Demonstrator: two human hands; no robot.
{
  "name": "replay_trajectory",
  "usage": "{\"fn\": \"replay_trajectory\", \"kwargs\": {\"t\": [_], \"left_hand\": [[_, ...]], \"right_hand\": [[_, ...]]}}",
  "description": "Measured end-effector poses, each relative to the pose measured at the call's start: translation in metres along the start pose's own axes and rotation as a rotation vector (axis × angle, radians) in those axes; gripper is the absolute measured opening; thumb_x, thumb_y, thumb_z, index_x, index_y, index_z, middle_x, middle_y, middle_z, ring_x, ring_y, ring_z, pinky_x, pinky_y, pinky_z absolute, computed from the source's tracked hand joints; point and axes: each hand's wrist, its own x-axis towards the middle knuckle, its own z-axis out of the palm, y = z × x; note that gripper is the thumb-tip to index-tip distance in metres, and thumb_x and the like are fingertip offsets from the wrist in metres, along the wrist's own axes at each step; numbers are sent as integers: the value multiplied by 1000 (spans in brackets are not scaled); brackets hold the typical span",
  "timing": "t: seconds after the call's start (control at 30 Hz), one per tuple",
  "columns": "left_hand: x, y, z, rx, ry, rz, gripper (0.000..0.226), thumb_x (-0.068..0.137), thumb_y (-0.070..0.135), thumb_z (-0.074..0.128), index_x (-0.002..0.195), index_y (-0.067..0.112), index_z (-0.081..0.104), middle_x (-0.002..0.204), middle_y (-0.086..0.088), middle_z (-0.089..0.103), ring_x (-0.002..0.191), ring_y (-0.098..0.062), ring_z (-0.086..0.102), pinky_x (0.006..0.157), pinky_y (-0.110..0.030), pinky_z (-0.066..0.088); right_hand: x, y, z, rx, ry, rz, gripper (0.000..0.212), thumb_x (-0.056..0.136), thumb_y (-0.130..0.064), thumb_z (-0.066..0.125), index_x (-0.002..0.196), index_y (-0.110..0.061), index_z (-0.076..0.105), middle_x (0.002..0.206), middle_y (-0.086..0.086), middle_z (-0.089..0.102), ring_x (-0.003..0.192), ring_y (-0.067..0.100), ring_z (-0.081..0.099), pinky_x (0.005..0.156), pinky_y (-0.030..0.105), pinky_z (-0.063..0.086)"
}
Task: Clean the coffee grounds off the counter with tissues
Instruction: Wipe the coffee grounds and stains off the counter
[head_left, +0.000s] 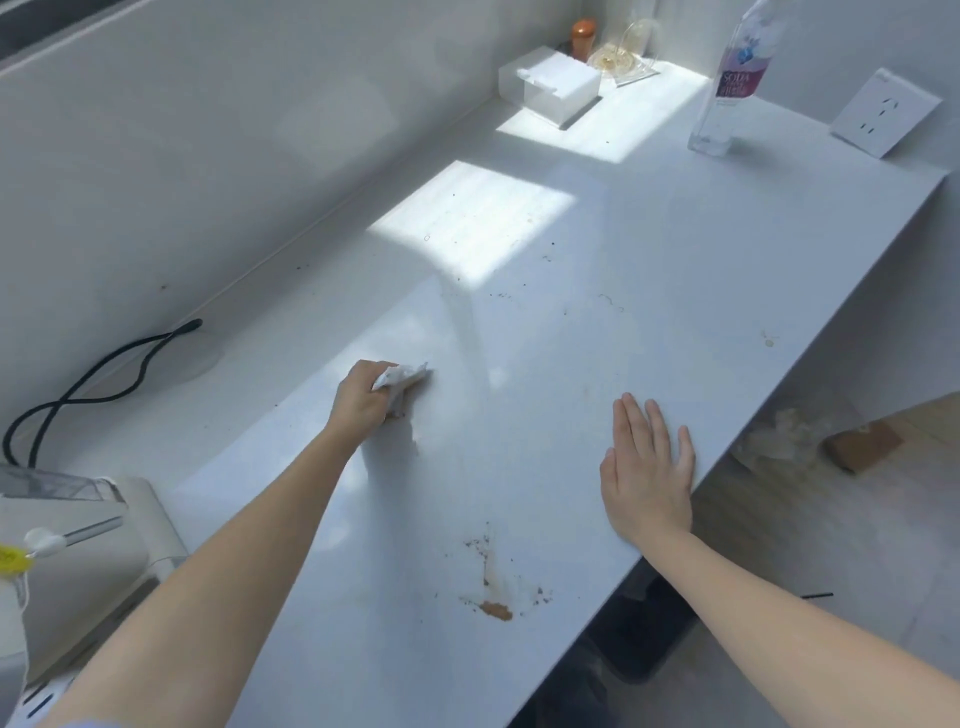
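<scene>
My left hand (361, 397) is closed around a crumpled white tissue (400, 378) stained brown underneath, pressed on the white counter (597, 364) near its middle. My right hand (647, 470) lies flat, palm down, fingers together, at the counter's right edge and holds nothing. A brown patch of coffee grounds (496, 609) with a smear and scattered specks lies near the front of the counter, between my two forearms. Fine dark specks (501, 295) dot the counter farther back.
A white tissue box (550, 85) stands at the far back by the wall, with an orange-capped jar (583, 36) behind it. A clear bottle (727, 88) and a white socket box (885, 111) stand at back right. A black cable (104, 374) and a white appliance (88, 551) are on the left.
</scene>
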Motion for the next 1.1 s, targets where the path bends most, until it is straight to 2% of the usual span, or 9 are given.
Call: {"fn": "replay_trajectory", "kwargs": {"t": [0.07, 0.17, 0.3, 0.4, 0.63, 0.77, 0.93, 1.0, 1.1], "left_hand": [[0, 8, 10, -34, -61, 22, 55, 88, 50, 53, 53, 7, 48, 59, -2, 53, 65, -14, 53, 55, -26, 36], [-13, 14, 29, -30, -143, 57, 34, 92, 29, 54, 58, 28, 58, 92, 4, 58, 95, -11, 55, 67, -21, 43], [-43, 9, 51, 3, -166, 184, 17, 93, 17, 56, 88, 23, 70, 106, -1, 54, 89, -17, 57, 68, -25, 44], [-74, -3, 64, 3, -213, 196, 26, 91, 7, 55, 108, 18, 70, 106, -1, 52, 86, -20, 58, 64, -22, 41], [-144, -14, 88, -60, -216, 117, 46, 84, -7, 47, 110, 23, 70, 100, 3, 49, 83, -12, 53, 63, -8, 39], [-171, -10, 99, -297, -225, 26, 41, 87, -9, 45, 105, 15, 72, 99, -2, 43, 84, -26, 56, 54, -29, 59], [-174, -7, 107, -395, 51, -90, 31, 89, 3, 55, 80, 29, 70, 95, 5, 55, 87, -27, 62, 59, -36, 58], [-171, -18, 99, -315, 256, -109, 26, 88, 2, 55, 86, 23, 70, 95, 7, 59, 93, -22, 61, 71, -28, 48], [-172, -43, 79, -213, 393, -99, 31, 85, -3, 56, 101, 19, 71, 92, 14, 59, 89, -15, 60, 67, -11, 41]], "right_hand": [[1, 0, 1, -3, -6, 2, 61, 96, -32, 21, 151, -16, -2, 161, -3, 4, 149, 19, 5, 117, 49, 10], [2, 0, 0, -10, -13, 1, 61, 96, -32, 21, 152, -15, 2, 161, -3, 3, 149, 19, 3, 117, 49, 10], [0, -1, -1, -6, -25, 0, 61, 97, -32, 19, 152, -15, 1, 162, -3, 2, 149, 19, 1, 118, 49, 7], [0, -1, -4, -12, -31, -3, 61, 97, -32, 17, 152, -15, -1, 162, -3, 1, 149, 19, 0, 118, 49, 6], [-1, -3, -7, -30, -45, -31, 61, 97, -32, 18, 152, -13, -2, 162, -1, 1, 149, 22, 1, 118, 51, 8], [1, -2, -9, 19, -69, -45, 60, 98, -31, 23, 152, -12, 5, 162, 4, 4, 149, 25, 1, 117, 54, 3], [6, -25, -13, 12, -79, -429, 55, 98, -35, 24, 151, -22, 18, 161, 0, 16, 148, 18, 10, 118, 51, 2], [6, -30, -8, 9, -85, -429, 56, 98, -38, 19, 152, -23, 14, 161, -1, 12, 148, 17, 7, 118, 49, 2], [7, -28, -1, 24, -63, -402, 57, 98, -41, 16, 151, -22, 15, 161, -1, 14, 148, 17, 9, 119, 49, 5]]}}
